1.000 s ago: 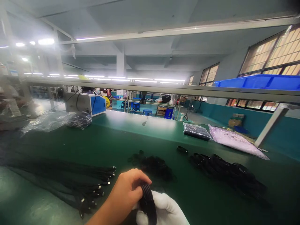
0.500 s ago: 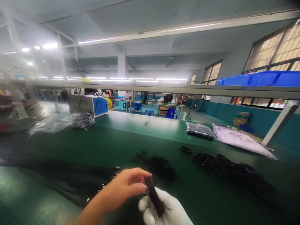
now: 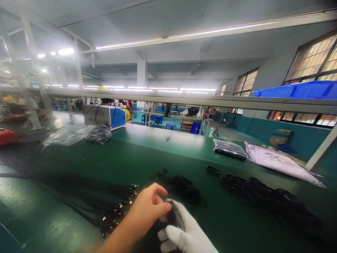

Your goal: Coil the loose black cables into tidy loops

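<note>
A folded bundle of black cable is gripped by my right hand, which wears a white glove and has its fingers curled around it. My bare left hand meets the bundle's upper end with its thumb. The left index finger arches above, apart from the thumb; its lower fingers are mostly hidden. To the left lie many long black cables with small metal-tipped plugs. Just beyond my hands is a heap of thin black loops.
Coiled black cables are piled at right, with one small coil apart. Behind them lie a bagged dark item and a pale pink package. A blue-sided machine and clear plastic bags stand at back left. A shelf rail crosses above.
The bundle has sunk deeper into my right glove, whose fingers now cover more of it. My left index finger has lifted off the bundle's end. The view has swung slightly left.
</note>
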Demonstrator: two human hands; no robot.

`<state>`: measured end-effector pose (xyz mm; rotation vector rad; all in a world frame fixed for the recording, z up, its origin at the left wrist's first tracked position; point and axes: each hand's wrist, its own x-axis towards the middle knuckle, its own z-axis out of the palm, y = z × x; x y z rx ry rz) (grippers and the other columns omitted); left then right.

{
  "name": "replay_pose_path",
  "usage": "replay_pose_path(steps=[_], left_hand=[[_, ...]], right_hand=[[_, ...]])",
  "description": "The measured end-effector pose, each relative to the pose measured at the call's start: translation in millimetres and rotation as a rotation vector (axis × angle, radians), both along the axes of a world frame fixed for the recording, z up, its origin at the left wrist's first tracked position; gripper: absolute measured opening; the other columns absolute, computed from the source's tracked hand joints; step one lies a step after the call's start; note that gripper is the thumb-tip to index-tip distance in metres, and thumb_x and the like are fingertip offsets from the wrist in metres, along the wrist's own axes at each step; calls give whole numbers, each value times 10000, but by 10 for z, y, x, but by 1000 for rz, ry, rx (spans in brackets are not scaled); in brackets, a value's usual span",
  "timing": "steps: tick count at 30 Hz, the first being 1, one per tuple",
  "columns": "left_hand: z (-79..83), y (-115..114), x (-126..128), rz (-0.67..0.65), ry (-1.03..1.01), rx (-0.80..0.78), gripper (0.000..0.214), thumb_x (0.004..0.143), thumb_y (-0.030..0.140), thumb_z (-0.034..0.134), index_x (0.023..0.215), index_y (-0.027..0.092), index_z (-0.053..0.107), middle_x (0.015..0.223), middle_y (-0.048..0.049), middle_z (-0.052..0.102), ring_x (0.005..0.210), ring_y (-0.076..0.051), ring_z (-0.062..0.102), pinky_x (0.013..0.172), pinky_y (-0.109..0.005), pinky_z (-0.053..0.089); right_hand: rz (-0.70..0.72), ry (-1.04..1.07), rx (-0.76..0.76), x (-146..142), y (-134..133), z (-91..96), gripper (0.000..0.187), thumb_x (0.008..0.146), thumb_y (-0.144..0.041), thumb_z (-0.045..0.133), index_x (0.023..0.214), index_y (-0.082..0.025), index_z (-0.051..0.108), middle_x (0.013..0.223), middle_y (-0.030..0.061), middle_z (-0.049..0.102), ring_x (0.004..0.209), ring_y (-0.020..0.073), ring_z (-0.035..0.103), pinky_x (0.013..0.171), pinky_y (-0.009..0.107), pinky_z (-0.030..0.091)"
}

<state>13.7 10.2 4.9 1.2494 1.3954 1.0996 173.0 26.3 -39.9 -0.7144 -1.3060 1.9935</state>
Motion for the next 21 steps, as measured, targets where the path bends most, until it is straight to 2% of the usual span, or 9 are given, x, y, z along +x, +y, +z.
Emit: replay_pose_path(steps=[3, 7, 9, 11, 14, 16, 18, 20, 21], left_hand=[[-120, -27, 17, 0, -107, -50, 224, 664, 322, 607, 797, 164, 521, 581, 46, 560, 459, -85, 460, 451, -204, 327], [-294, -77, 56, -140, -223, -117, 277, 597, 348, 673, 726, 160, 516, 528, 62, 500, 439, -68, 412, 398, -177, 303], [-356, -98, 74, -164, -294, -84, 298, 609, 370, 688, 716, 158, 508, 531, 52, 508, 458, -73, 430, 422, -180, 332], [-389, -113, 81, -203, -352, -40, 294, 651, 380, 680, 724, 148, 515, 559, 30, 534, 500, -86, 472, 487, -198, 379], [-374, -128, 70, -239, -353, 7, 245, 695, 346, 657, 725, 142, 524, 599, 20, 539, 556, -97, 491, 570, -220, 401], [-328, -147, 57, -215, -247, -5, 209, 736, 343, 602, 699, 157, 512, 585, 23, 531, 549, -109, 490, 557, -226, 389], [-269, -184, 46, -106, 1, 32, 160, 778, 315, 541, 707, 173, 525, 607, 15, 549, 574, -131, 515, 558, -235, 384], [-224, -230, 42, 23, 289, 168, 60, 778, 202, 503, 785, 189, 562, 715, 3, 580, 654, -145, 547, 602, -237, 394], [-214, -252, 42, 67, 395, 251, 131, 758, 132, 487, 832, 201, 571, 770, 3, 578, 692, -143, 553, 627, -232, 398]], right_hand=[[56, 34, 52, 30, 42, 10, 587, 702, -400, 729, 1175, -181, 459, 1066, 78, 515, 862, 202, 575, 704, 321, 480], [102, -10, 113, 5, 56, 62, 505, 639, -181, 736, 1096, -189, 521, 1037, 60, 580, 971, 237, 564, 786, 338, 460], [109, 32, 95, -14, 41, 85, 462, 637, -194, 751, 1053, -176, 550, 1002, 59, 597, 916, 218, 570, 773, 324, 447], [137, 103, 57, -22, 25, 102, 466, 665, -304, 770, 1056, -162, 559, 945, 58, 598, 847, 196, 562, 748, 315, 442], [133, 80, 67, -21, 9, 105, 449, 652, -272, 805, 1027, -160, 583, 925, 48, 593, 930, 211, 556, 840, 331, 432], [127, 88, 68, -22, -3, 87, 473, 634, -257, 822, 1034, -162, 589, 963, 59, 593, 975, 232, 556, 860, 347, 438], [138, 177, -35, -26, -19, 58, 505, 626, -295, 829, 1049, -177, 579, 1023, 69, 577, 929, 217, 571, 771, 315, 462], [136, 246, -131, -30, -35, 31, 517, 618, -323, 835, 1043, -192, 570, 1080, 73, 549, 916, 207, 579, 715, 285, 459], [133, 247, -150, -31, -39, 22, 519, 613, -322, 838, 1039, -197, 568, 1102, 73, 537, 930, 212, 581, 725, 290, 461]])
